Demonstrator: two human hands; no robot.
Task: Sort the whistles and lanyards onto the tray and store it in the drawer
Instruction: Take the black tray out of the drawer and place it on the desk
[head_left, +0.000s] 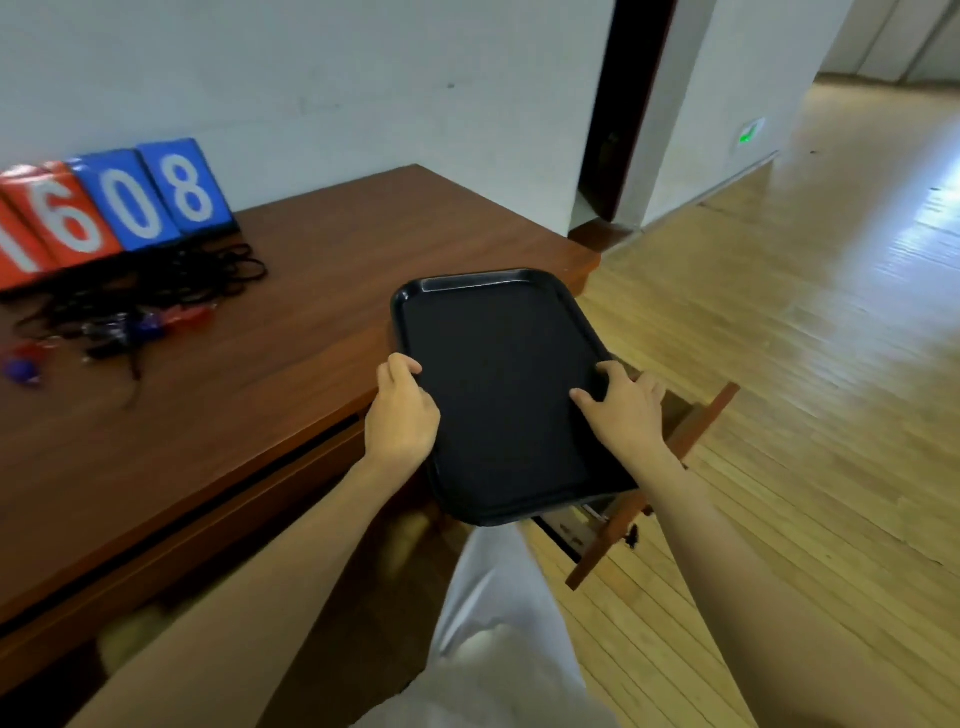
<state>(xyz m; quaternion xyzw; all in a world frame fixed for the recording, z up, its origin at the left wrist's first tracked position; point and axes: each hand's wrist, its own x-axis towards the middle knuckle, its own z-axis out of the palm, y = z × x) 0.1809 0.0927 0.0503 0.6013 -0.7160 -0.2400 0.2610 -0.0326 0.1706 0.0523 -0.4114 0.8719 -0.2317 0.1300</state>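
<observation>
2 hands hold a black tray above an open drawer.
The left hand grips the tray's left rim and the right hand its right rim, fingers curled over the edges. Tangled black lanyards and whistles lie well apart on the table.
</observation>
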